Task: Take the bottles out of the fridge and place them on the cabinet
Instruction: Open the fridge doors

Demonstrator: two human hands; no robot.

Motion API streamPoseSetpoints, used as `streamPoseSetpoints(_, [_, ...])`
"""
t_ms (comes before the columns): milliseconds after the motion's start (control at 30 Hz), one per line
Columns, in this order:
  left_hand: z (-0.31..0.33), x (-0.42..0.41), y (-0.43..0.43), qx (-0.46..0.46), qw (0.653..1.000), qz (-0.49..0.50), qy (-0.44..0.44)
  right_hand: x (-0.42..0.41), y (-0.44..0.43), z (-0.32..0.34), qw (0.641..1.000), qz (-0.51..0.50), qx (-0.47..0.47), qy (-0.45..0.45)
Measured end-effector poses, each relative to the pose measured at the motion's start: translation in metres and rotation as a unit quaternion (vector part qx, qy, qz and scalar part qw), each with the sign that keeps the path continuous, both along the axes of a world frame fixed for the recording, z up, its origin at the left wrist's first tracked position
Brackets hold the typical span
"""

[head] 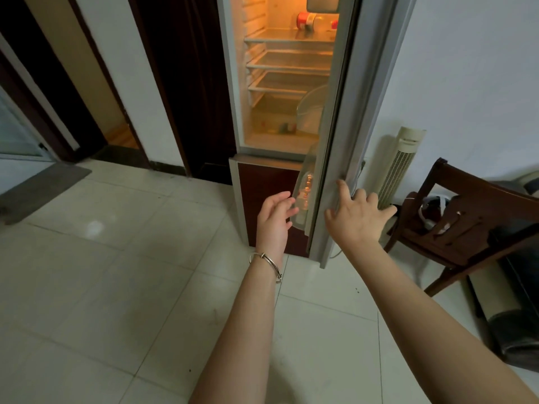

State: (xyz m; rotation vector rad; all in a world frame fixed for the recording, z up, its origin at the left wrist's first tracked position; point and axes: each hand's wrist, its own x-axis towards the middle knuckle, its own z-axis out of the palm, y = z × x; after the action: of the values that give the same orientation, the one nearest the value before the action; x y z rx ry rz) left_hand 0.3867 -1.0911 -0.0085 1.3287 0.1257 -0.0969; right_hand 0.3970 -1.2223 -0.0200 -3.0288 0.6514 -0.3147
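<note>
Glossy pale tiled floor [116,272], white walls [481,68]. Fridge [233,83] at 12 o'clock, lit amber inside, glass shelves; its door [350,112] stands open, edge-on. Dark wooden chair [478,217] at 3, ribbed cream tower fan [399,164] beside it. Red-labelled bottle [309,21] lies on the top shelf; clear bottles [306,191] stand in the door bin. Right hand [358,220] is spread, one fingertip on the door edge. Left hand [274,220] has relaxed, straight fingers by the bin; contact unclear. Metal bangle [268,262] on the left wrist.

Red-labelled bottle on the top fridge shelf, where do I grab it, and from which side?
Grip the red-labelled bottle round its clear mid-body, reaching straight in from the open front: it lies on its side across the shelf, barrel facing you.
</note>
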Motion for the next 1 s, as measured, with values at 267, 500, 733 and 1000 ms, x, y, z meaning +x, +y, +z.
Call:
streamPoseSetpoints(267, [0.0, 0.002, -0.016, 0.003, 1.0, -0.011, -0.005, -0.01, -0.008, 0.003, 0.999, -0.042, 0.027, 0.004])
streamPoseSetpoints(500, [-0.002, 0.009, -0.012, 0.0, 1.0, -0.008, -0.008, -0.009, 0.009, 0.01, 0.997, 0.01, 0.027, -0.074])
streamPoseSetpoints(733, [-0.003, 0.031, 0.018, -0.005, 1.0, 0.014, -0.008, 0.014, 0.044, 0.004, 0.993, 0.057, 0.034, -0.093])
streamPoseSetpoints(1000, [-0.006, 0.085, 0.075, -0.005, 0.999, 0.032, 0.006, 0.07, 0.101, -0.004, 0.991, 0.092, 0.036, -0.089])
